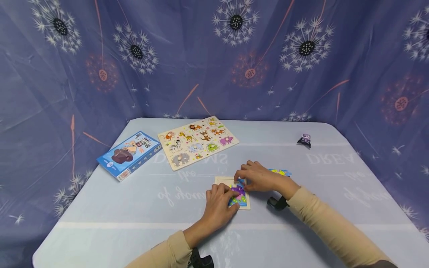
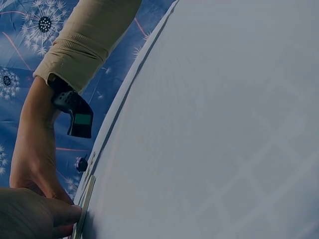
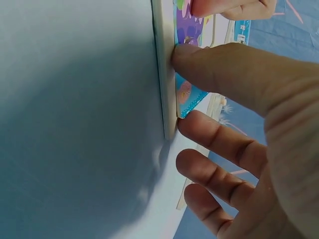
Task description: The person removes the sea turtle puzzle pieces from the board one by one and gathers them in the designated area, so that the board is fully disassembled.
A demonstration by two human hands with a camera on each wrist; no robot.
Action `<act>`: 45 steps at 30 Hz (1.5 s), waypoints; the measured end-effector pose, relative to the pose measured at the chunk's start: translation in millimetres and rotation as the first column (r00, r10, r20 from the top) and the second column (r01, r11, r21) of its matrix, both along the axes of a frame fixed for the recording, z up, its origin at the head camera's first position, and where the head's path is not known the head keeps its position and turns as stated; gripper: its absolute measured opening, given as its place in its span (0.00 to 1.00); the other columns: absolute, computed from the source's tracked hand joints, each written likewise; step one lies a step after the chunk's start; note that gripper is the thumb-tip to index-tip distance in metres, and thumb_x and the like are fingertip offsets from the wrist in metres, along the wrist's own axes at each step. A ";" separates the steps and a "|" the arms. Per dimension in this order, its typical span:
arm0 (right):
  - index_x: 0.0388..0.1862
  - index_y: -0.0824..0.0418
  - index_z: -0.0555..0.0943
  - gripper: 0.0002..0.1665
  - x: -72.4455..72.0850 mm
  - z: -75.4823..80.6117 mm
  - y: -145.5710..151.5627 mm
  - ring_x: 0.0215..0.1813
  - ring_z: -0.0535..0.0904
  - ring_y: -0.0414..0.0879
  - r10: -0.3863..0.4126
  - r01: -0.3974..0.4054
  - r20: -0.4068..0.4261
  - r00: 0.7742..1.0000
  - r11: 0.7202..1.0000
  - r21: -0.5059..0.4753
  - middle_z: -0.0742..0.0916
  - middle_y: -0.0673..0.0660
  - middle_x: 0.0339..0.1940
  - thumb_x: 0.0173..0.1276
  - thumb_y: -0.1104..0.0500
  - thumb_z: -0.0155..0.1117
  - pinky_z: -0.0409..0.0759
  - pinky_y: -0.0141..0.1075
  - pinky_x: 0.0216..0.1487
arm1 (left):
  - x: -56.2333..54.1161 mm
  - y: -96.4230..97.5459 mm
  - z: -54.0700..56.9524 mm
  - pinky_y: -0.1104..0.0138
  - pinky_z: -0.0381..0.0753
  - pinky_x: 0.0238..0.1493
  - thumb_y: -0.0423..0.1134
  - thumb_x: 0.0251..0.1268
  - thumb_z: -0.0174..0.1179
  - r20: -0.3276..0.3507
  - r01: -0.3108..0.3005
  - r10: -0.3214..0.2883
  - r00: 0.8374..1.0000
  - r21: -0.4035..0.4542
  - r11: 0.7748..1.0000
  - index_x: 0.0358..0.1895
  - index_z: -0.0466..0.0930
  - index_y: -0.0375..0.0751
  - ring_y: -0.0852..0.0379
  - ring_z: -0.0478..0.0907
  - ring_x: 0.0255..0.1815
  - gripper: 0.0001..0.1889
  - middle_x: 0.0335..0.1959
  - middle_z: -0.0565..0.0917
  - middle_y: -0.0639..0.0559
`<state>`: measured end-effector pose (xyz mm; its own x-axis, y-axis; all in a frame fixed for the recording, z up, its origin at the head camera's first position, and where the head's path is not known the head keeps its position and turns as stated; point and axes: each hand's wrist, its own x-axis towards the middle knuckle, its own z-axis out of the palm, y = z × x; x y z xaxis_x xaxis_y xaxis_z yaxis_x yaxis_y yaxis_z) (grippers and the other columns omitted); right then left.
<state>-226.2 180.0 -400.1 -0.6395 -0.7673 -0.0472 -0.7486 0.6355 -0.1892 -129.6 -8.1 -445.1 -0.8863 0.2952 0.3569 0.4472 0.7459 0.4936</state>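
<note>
A small jigsaw puzzle in a pale wooden frame (image 1: 248,207) lies on the table, with a purple and pink picture (image 1: 238,190) partly covered by both hands. My left hand (image 1: 218,204) rests over its left and near side, the index finger pressing on the purple part. From the right, my right hand (image 1: 259,178) reaches to the frame's far right corner. In the right wrist view, its thumb and index finger pinch a blue puzzle piece (image 3: 189,97) at that corner, while the other fingers stay loosely bent. The left wrist view shows the frame (image 2: 85,204) edge-on under the fingertips.
Colourful yellow and blue pieces (image 1: 280,172) lie behind my right wrist. A wooden animal board (image 1: 186,149) and a blue box (image 1: 129,154) are at the back left. A small purple and black object (image 1: 304,140) sits at the back right. Patterned cloth (image 1: 187,56) hangs behind the table.
</note>
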 end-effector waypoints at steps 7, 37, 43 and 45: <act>0.54 0.51 0.75 0.28 0.5 -7.4 1.9 0.45 0.69 0.42 -0.066 0.068 0.038 0.997 0.996 -0.057 0.81 0.46 0.39 0.54 0.54 0.71 0.66 0.40 0.48 | -0.1 0.3 -0.7 0.58 0.58 0.46 0.43 0.52 0.66 0.024 0.002 -0.002 1.000 0.000 1.000 0.45 0.85 0.49 0.55 0.63 0.45 0.15 0.41 0.73 0.54; 0.46 0.54 0.83 0.18 13.7 -23.2 3.9 0.44 0.68 0.41 -0.198 0.190 -0.006 0.980 0.949 -0.250 0.81 0.46 0.38 0.55 0.55 0.71 0.68 0.38 0.47 | -2.8 -1.9 0.1 0.57 0.58 0.47 0.43 0.51 0.67 0.015 -0.004 0.004 1.000 0.016 1.000 0.44 0.85 0.49 0.54 0.64 0.46 0.15 0.40 0.74 0.54; 0.44 0.56 0.83 0.16 17.3 -21.3 12.0 0.43 0.69 0.42 -0.224 0.200 -0.053 0.973 0.938 -0.282 0.83 0.48 0.38 0.55 0.56 0.70 0.69 0.38 0.46 | -2.2 -1.3 -1.4 0.57 0.58 0.46 0.42 0.50 0.67 0.007 0.004 -0.004 1.000 0.020 1.000 0.44 0.85 0.48 0.55 0.64 0.45 0.15 0.40 0.74 0.54; 0.44 0.57 0.83 0.17 17.0 -18.9 24.3 0.43 0.69 0.43 -0.241 0.208 -0.075 0.968 0.930 -0.304 0.84 0.49 0.38 0.54 0.57 0.70 0.69 0.39 0.45 | -2.3 -1.2 -1.0 0.57 0.58 0.46 0.42 0.50 0.67 0.004 0.006 -0.006 1.000 0.024 1.000 0.43 0.85 0.48 0.55 0.64 0.45 0.14 0.40 0.74 0.54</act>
